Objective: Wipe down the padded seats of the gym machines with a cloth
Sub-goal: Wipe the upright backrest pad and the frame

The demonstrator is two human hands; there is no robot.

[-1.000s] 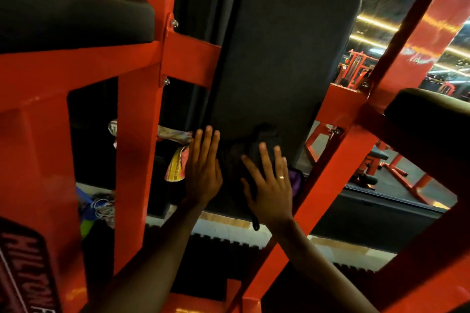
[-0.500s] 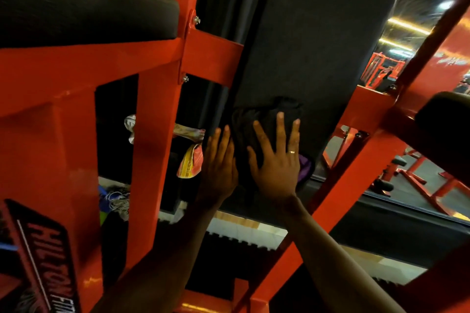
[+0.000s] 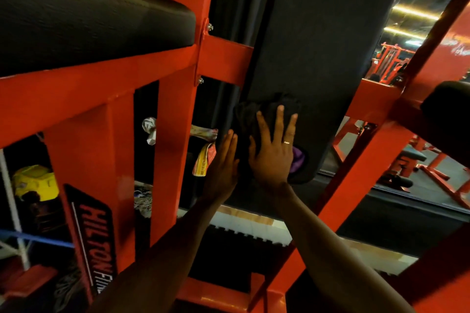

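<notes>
Two black pads and a third between them are carried by a red steel frame (image 3: 101,79). At upper left, a side pad (image 3: 89,15) sits on a crossbar of the frame. Below it, behind the bars, are a yellow object (image 3: 33,180) of unclear kind and a black sign (image 3: 94,239) lettered HILTON. Crumpled wrappers (image 3: 203,157) show between the uprights, just left of the centre. The left grip (image 3: 223,162), a bare hand, lies flat with straight, closed fingers against the lower left edge of the tall centre pad (image 3: 318,46). It holds nothing and sits just beside the cloth (image 3: 264,109). This dark cloth is bunched on the lower part of the tall pad. It is pinned there by the right grip (image 3: 273,152), whose fingers are straight and spread and press on the cloth rather than curl round it. A ring (image 3: 286,142) is on one finger, and a purple scrap (image 3: 297,160) shows at the heel of that hand. At far right, another black pad (image 3: 447,114) caps a slanted beam, with more red machines (image 3: 391,63) beyond.
</notes>
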